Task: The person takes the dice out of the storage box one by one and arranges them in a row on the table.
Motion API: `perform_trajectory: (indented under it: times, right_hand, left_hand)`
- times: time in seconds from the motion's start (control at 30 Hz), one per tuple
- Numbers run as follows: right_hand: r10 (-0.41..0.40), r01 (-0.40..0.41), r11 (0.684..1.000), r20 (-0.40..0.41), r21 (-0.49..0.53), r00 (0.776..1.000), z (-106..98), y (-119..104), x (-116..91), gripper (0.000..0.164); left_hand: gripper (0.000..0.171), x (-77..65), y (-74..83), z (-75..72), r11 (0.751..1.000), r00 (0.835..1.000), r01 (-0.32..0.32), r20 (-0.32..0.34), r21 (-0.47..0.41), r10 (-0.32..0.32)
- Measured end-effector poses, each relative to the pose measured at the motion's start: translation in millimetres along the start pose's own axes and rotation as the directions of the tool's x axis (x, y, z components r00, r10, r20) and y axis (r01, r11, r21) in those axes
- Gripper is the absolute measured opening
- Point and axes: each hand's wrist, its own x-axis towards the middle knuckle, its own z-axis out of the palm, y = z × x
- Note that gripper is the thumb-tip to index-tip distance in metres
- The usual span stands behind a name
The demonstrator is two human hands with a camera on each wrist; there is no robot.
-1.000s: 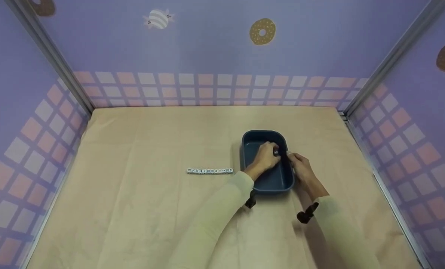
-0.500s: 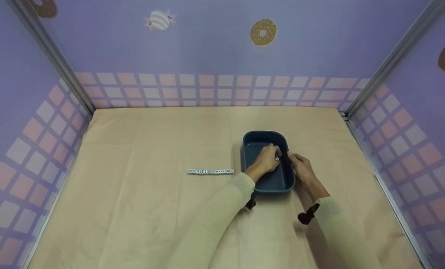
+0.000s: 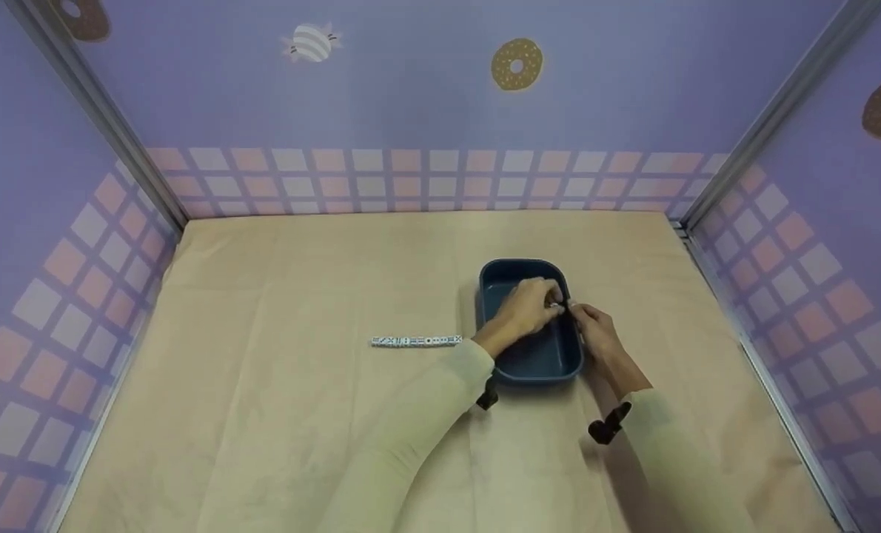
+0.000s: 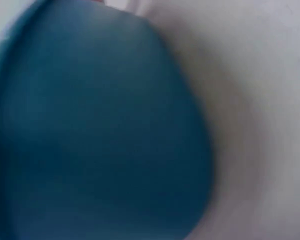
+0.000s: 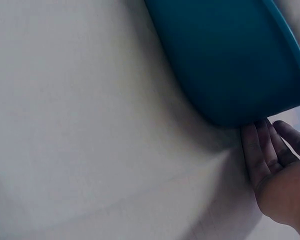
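A blue rectangular bin (image 3: 537,359) stands on the cloth, right of centre. Reaching inside it, my left hand (image 3: 529,305) has curled fingers close to the right wall. They pinch a small white piece (image 3: 557,305), seemingly a die, mostly covered by the fingers. At the bin's right outer side is my right hand (image 3: 596,329), its fingertips by the rim. In the right wrist view, the fairly straight fingers (image 5: 257,150) touch the outer wall. Left of the bin lies a straight row of small white dice-like cubes (image 3: 416,341) with dark marks.
Beige cloth (image 3: 300,296) with faint creases covers the table. Purple walls (image 3: 411,89) with pink and white checks enclose the back and both sides. The left wrist view is blurred and filled mostly by the bin's wall (image 4: 105,120).
Inside the bin, my left hand has shifted slightly right and its fingertips now lie close to the right rim. The right hand, bin and row of cubes stay in place.
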Motion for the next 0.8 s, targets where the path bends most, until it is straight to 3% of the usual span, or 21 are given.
perform_trajectory:
  times: [0.13,0.3,0.53,0.8]
  right_hand:
    - [0.011,-0.011,1.000,0.012,-0.001,1.000,0.3,0.9,-1.5,0.069]
    - [0.032,-0.032,0.999,0.015,0.006,0.999,0.3,0.5,-1.8,0.070]
    - [0.036,-0.036,0.999,-0.007,-0.005,0.999,1.0,-0.9,-2.1,0.066]
    - [0.034,-0.034,0.999,-0.006,0.007,0.999,0.9,-2.1,-3.0,0.067]
  left_hand:
    - [0.016,-8.3,1.5,-26.8,0.993,0.994,-0.093,0.051,-0.076,0.097]
    - [0.015,-22.9,-4.6,-64.0,0.972,0.980,-0.181,0.053,-0.152,0.191]
    - [0.016,-49.3,-26.9,-104.7,0.971,0.980,-0.186,0.046,-0.152,0.195]
    - [0.019,-78.9,-60.9,-145.2,0.986,0.990,-0.132,0.034,-0.097,0.136]
